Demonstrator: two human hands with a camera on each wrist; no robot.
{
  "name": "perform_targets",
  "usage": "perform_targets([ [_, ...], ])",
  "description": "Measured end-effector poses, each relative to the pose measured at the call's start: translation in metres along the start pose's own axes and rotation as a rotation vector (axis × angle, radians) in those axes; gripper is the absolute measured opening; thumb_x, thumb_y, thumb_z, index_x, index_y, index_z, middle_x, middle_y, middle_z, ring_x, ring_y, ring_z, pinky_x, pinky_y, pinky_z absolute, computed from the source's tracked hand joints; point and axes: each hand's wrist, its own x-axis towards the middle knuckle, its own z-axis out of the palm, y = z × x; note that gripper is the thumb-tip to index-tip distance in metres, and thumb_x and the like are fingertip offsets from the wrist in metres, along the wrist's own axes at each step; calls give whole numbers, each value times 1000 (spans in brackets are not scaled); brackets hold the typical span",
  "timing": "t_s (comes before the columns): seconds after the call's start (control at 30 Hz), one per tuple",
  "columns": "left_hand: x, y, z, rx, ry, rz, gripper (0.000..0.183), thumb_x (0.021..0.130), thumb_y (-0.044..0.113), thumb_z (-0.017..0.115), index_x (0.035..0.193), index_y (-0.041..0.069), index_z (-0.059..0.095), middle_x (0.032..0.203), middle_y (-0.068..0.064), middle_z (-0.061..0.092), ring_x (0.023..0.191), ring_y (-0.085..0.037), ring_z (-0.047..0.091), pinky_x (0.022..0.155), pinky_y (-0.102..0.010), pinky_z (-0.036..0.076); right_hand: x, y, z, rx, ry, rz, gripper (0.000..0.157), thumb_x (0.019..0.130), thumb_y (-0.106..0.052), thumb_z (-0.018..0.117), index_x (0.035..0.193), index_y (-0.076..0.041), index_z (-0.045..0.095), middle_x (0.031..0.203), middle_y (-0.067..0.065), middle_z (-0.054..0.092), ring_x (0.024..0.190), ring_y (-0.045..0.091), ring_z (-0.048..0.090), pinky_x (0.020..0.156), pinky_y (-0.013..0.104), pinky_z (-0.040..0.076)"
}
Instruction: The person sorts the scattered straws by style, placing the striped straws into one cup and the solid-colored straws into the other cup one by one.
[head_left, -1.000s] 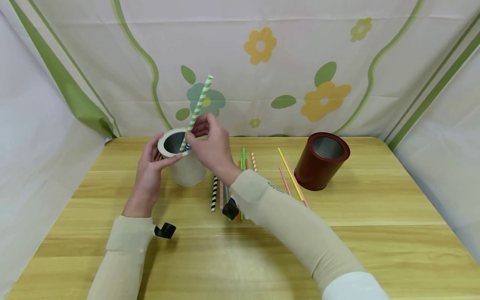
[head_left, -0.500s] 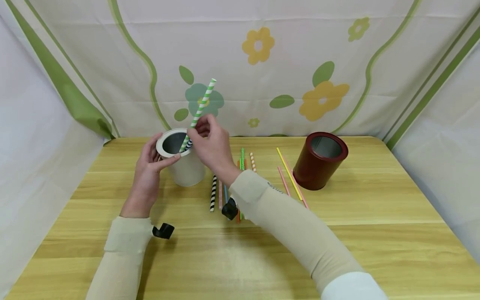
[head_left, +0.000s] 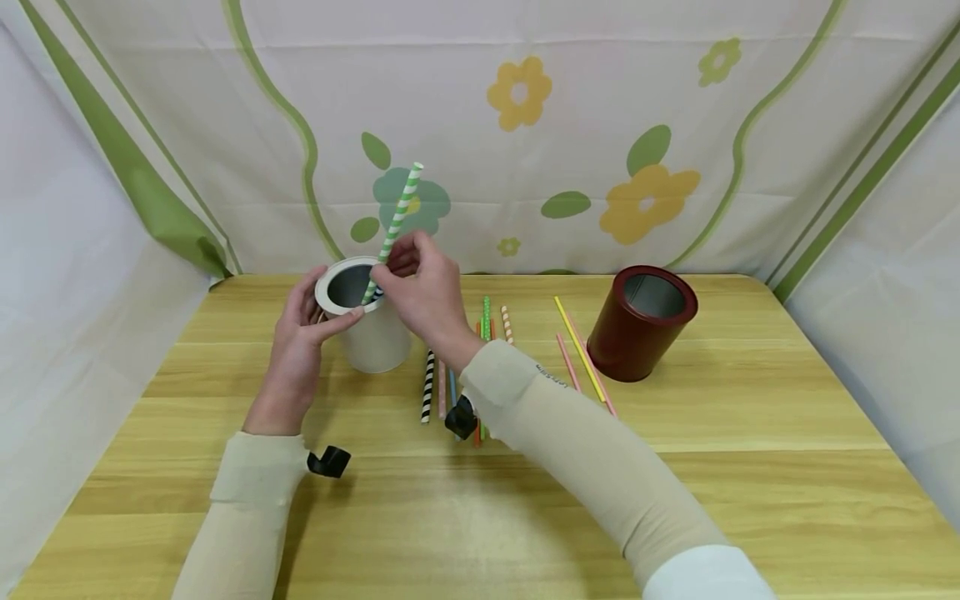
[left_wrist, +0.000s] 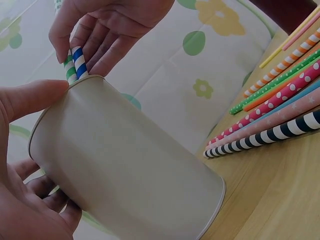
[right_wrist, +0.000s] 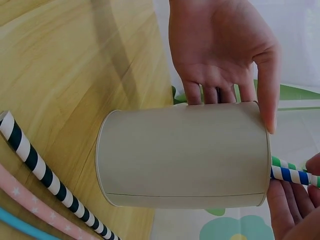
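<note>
My left hand (head_left: pixel 296 342) holds the cream can (head_left: pixel 378 342) at its left side, with the thumb lying along the rim. The can stands on the table; its bottom edge appears tilted in the wrist views only. Above the opening, my right hand (head_left: pixel 427 292) pinches a green-and-white striped straw (head_left: pixel 401 208) between thumb and fingers. That straw leans to the right, its lower end inside the can. Beside it at the rim is a blue-and-white striped straw (left_wrist: pixel 80 65), its upper part hidden by the right hand's fingers.
Several loose straws lie mid-table, among them a black-and-white striped straw (head_left: pixel 427 387) and an orange-striped straw (left_wrist: pixel 285 61). Farther right are a yellow straw (head_left: pixel 580 348) and pink ones, next to a dark red can (head_left: pixel 633 337). A flowered curtain (head_left: pixel 465 125) hangs behind the table.
The green-and-white straw's top tips slightly right, then back left, and now sits a little lower. Both hands stay almost in place at the cream can.
</note>
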Motion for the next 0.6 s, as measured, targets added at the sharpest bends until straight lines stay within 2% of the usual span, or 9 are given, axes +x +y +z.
perform_targets([
  [0.2,0,0,0,4,-2,0,84,102,9,72,171,22,25,177,0,31,164,-16,24,139,-40,13,-1,0,1,-40,-14,-43,16,100,-18,70,113,-8,65,101,5,75,94,14,71,82,22,60],
  [0.4,0,0,0,17,-2,0,84,102,10,72,171,22,25,177,0,31,164,-16,25,138,-40,15,-2,-1,2,-112,-32,-85,16,107,-26,61,110,-11,65,97,4,74,93,14,69,83,22,57],
  [0.6,0,0,0,17,-4,2,84,103,11,71,171,24,24,177,0,30,164,-16,23,138,-42,14,-2,-1,2,-134,-35,-103,17,107,-27,60,109,-11,65,97,4,74,93,14,70,83,22,57],
])
